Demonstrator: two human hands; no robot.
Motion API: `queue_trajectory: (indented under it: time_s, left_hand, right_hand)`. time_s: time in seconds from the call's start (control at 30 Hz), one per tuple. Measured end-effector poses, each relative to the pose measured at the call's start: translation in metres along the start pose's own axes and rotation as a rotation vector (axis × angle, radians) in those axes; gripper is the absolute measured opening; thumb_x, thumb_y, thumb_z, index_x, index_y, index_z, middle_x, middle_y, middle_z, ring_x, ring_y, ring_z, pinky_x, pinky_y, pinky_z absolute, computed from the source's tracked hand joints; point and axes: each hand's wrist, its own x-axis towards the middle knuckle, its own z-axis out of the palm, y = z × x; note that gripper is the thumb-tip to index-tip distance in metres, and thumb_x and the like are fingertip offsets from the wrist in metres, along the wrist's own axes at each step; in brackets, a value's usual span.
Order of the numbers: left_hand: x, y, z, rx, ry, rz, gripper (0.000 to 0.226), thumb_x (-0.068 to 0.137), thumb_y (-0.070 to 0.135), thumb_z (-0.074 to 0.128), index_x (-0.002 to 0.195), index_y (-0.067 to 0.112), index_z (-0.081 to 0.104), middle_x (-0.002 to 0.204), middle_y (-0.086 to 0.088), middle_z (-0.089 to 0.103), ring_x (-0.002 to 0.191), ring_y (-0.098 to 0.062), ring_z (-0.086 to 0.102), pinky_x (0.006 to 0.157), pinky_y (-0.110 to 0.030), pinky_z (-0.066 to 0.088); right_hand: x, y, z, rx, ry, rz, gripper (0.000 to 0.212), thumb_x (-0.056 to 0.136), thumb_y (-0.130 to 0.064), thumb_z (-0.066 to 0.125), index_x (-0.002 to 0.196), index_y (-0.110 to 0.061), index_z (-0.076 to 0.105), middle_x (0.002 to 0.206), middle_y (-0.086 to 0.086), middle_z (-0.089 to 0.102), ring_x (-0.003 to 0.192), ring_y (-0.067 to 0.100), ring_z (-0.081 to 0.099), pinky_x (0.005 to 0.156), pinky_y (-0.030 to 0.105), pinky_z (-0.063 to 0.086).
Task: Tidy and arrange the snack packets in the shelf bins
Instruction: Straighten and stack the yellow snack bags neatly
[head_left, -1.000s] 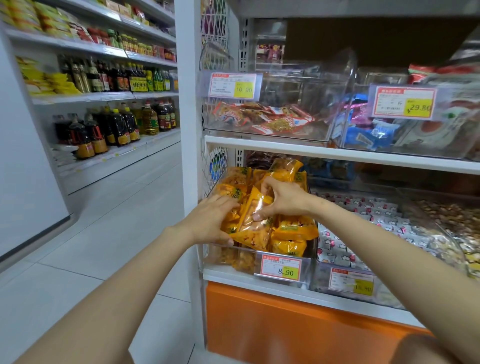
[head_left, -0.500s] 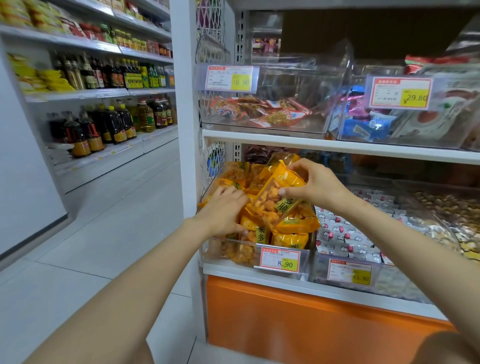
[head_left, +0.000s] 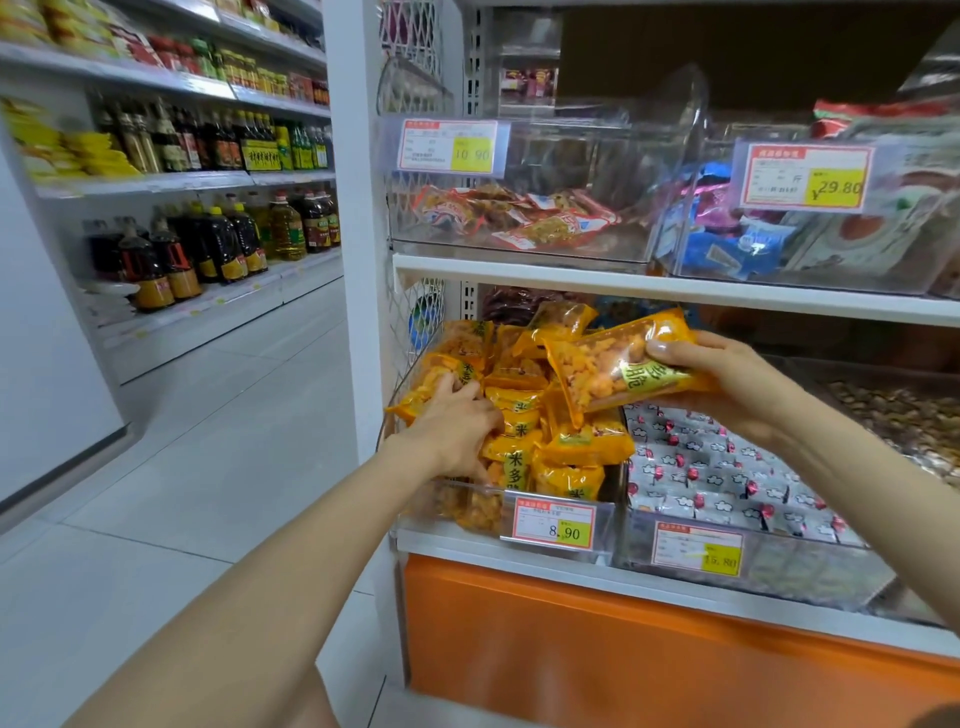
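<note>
Two bare hands work at the lower shelf, both forearms stretched forward from the bottom of the view. The right hand (head_left: 727, 384) is raised with its fingers wrapped over the right end of an orange plastic snack packet with a clear window and green label (head_left: 602, 374), thumb underneath, a firm grip. The packet lies lengthwise, right end slightly higher, above the right side of a heap of matching orange packets (head_left: 540, 426). The left hand (head_left: 457, 431) sits lower, palm down, wrist over the bin's front-left corner, fingers bent into the heap's top-left packets and gripping them. The heap fills a clear plastic shelf bin (head_left: 447, 501) at the left end of the lower shelf, beside a white upright post (head_left: 353, 260). A red-and-yellow price tag reading 8.90 (head_left: 553, 522) is on the bin front. Just right is a clear bin of small white wrapped sweets (head_left: 727, 478). On the white upper shelf board (head_left: 675, 288) stands a clear bin of red-orange packets (head_left: 519, 218). Dark bottles (head_left: 208, 249) line the far aisle shelves on the left.
</note>
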Motion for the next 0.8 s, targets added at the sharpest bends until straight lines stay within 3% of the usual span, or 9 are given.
queue_trajectory:
  time_s: [0.2,0.33,0.63,0.8]
  left_hand:
    - [0.005,0.007,0.003,0.095,0.006,-0.017,0.07,0.076,0.063,0.058,0.126,0.014,0.054,0.128,-0.002,0.05,0.12,-0.022,0.033,0.105,-0.045,0.017]
    - [0.009,0.006,0.002,0.071,0.036,-0.035,0.073,0.072,0.066,0.061,0.122,0.012,0.055,0.126,-0.001,0.05,0.117,-0.02,0.033,0.099,-0.043,0.022]
    - [0.012,0.0,0.006,0.069,0.08,-0.019,0.078,0.068,0.07,0.059,0.124,0.017,0.051,0.124,0.004,0.05,0.114,-0.018,0.036,0.091,-0.038,0.023]
    - [0.004,-0.008,0.005,0.106,0.066,-0.024,0.085,0.066,0.077,0.053,0.126,0.017,0.045,0.127,0.004,0.054,0.116,-0.018,0.039,0.095,-0.037,0.023]
  right_hand:
    - [-0.002,0.003,-0.004,0.061,0.017,-0.047,0.029,0.074,-0.019,0.066,0.101,-0.011,0.06,0.094,0.006,0.068,0.078,0.016,0.068,0.058,0.024,0.056]
    - [-0.003,0.004,-0.007,0.064,0.017,-0.08,0.037,0.066,-0.025,0.067,0.101,-0.012,0.06,0.093,0.004,0.069,0.078,0.015,0.068,0.061,0.024,0.056]
    - [-0.002,0.008,0.002,0.107,-0.057,-0.146,0.041,0.068,-0.017,0.067,0.108,-0.01,0.057,0.098,0.008,0.068,0.081,0.019,0.069,0.066,0.027,0.057]
    - [0.0,0.014,0.026,0.009,-0.137,-0.216,0.043,0.064,-0.017,0.072,0.104,-0.016,0.056,0.085,0.0,0.073,0.085,0.017,0.07,0.075,0.026,0.057]
